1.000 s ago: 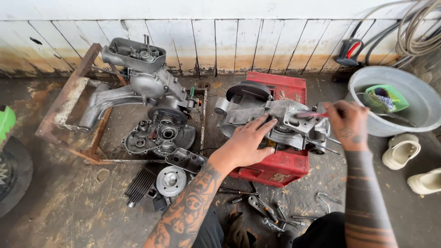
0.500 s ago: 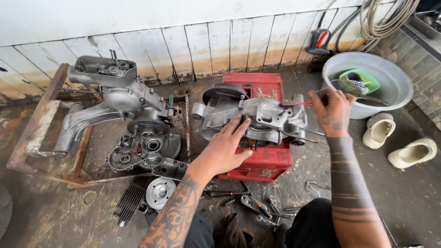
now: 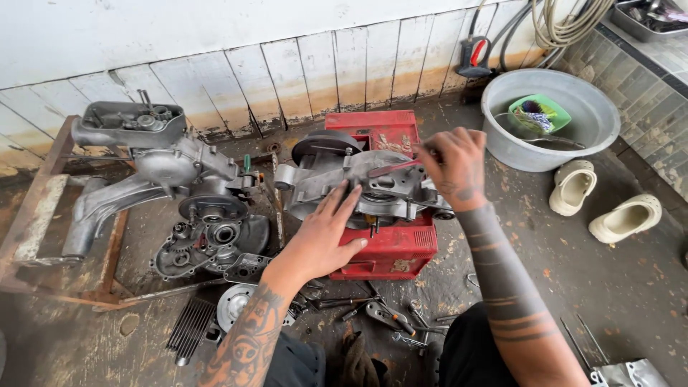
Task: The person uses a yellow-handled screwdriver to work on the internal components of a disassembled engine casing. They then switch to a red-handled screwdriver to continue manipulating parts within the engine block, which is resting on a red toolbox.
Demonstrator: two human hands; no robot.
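- Loose tools [image 3: 387,319] on floor, nearest the camera.
- Left hand [image 3: 326,233]: flat, fingers spread, pressing the engine casing [image 3: 358,183] from the near side.
- Casing sits atop red toolbox [image 3: 390,240].
- Right hand [image 3: 455,168]: pinching a red-handled tool [image 3: 394,168] at the casing's far right.
- Grey basin [image 3: 573,136] beyond.

Soft, even daylight fills the scene, brightest on the white wall [image 3: 215,36] at the top. Shadows are faint and diffuse under the engine casing [image 3: 358,183]. Focus is sharp throughout, without glare. The wide lens bends straight lines near the edges.
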